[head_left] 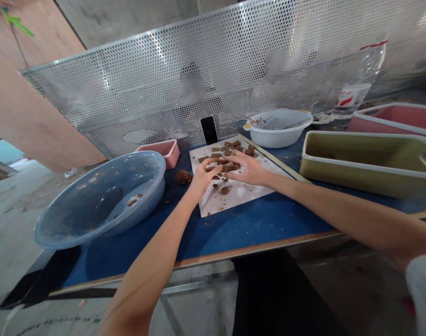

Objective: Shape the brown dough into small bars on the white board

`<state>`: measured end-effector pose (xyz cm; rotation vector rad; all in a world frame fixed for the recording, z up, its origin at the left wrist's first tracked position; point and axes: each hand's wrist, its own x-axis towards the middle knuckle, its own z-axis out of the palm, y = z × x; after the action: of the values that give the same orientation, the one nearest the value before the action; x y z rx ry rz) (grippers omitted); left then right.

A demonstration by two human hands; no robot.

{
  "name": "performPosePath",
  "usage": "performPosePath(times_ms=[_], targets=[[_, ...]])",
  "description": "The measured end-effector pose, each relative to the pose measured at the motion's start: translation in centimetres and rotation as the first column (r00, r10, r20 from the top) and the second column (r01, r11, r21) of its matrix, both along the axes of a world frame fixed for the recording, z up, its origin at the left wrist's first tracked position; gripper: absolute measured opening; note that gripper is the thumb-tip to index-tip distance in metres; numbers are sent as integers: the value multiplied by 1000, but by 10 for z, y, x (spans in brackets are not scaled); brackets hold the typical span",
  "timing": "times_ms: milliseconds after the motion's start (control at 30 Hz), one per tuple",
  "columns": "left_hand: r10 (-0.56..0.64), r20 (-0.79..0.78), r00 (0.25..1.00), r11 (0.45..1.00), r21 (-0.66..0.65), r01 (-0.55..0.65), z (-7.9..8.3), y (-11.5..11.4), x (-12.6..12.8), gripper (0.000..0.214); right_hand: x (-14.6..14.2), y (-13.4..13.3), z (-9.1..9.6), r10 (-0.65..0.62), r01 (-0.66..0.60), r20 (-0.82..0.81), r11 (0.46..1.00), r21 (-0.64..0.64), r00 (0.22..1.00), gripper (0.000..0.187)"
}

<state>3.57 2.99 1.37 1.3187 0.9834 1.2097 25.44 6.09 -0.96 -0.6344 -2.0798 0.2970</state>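
A white board (241,198) lies on the blue table, strewn with several rough brown chunks (237,144) and small crumbs. Over its middle, my left hand (202,176) grips the left end of a brown chunk (229,167) between thumb and fingers. From the other side, my right hand (250,169) has its fingers curled around the same chunk. The fingers partly cover it, so its full shape is hidden. One flat, roundish brown piece (224,190) sits on the board just below my hands.
A large blue basin (143,170) stands left, with a brown lump (182,177) and a pink box (171,154) beyond it. A phone (209,130) leans behind the board. Right are a white basin (279,136), a green bin (356,170), a pink bin (391,122) and a bottle (356,88).
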Motion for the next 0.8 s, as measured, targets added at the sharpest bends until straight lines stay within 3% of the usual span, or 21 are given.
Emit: performPosePath(times_ms=[167,400,567,800], targets=[[-13,-16,1000,1000,-6,13,2,0,0,62,3,1,2,104,-105,58,994,13,993,32],[-27,-71,997,999,44,30,-3,3,-1,63,-2,4,-5,-61,62,-57,998,16,997,34],[-18,-100,995,998,53,23,-5,3,-1,63,-1,1,-4,-35,36,-47,999,17,998,38],[-46,-81,996,999,22,48,-2,1,-2,62,-6,-2,-5,-84,88,-90,996,33,992,23]])
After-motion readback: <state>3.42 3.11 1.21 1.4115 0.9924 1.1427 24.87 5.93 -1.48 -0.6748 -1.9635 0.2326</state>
